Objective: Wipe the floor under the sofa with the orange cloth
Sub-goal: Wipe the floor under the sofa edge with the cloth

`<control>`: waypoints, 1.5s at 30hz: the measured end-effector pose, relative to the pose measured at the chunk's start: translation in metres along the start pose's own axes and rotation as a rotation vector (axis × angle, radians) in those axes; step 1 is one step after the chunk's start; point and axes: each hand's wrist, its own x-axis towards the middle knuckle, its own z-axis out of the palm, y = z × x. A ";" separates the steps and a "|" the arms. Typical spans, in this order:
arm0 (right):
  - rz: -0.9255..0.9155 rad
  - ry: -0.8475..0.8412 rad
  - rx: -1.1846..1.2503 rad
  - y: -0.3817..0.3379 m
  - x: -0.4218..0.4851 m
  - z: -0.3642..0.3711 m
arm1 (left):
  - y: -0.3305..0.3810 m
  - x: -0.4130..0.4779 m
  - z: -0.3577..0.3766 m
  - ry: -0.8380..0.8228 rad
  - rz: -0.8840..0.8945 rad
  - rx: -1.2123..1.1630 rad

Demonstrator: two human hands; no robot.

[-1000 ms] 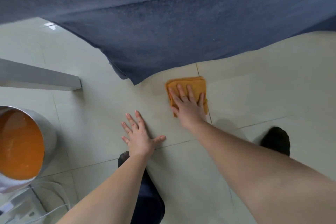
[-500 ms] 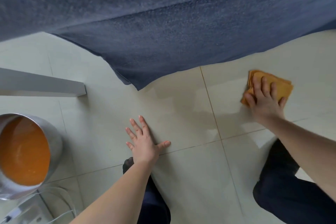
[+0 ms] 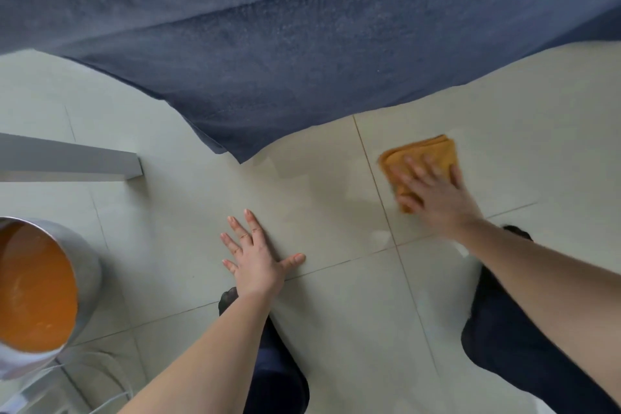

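Pressing a folded orange cloth [image 3: 424, 158] flat onto pale floor tiles [image 3: 336, 329] at right of frame, right hand [image 3: 433, 193] fingers spread; left hand [image 3: 257, 257] splayed flat at centre; dark blue fabric sofa [image 3: 285, 44] above

Single head-worn wide-angle view, looking steeply down at the floor from close above.

The camera faces forward and down over both forearms onto the pale grey tiled floor [image 3: 336, 212], with the dark blue fabric sofa [image 3: 302, 44] filling the top of the frame and bowed by the lens. The round metal bucket with orange inside [image 3: 43, 289] is cut off at the left edge; the person's dark-clothed knees sit at the bottom. There is no second view to share anything with.
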 end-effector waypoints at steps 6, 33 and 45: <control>0.434 0.019 0.275 0.034 -0.030 0.006 | -0.003 0.000 0.000 0.007 0.000 0.009; 0.036 0.393 0.286 -0.091 0.004 -0.024 | 0.041 -0.001 -0.036 0.343 0.019 -0.100; -0.036 0.204 0.240 -0.091 0.048 -0.046 | 0.135 0.034 -0.024 0.158 0.409 -0.065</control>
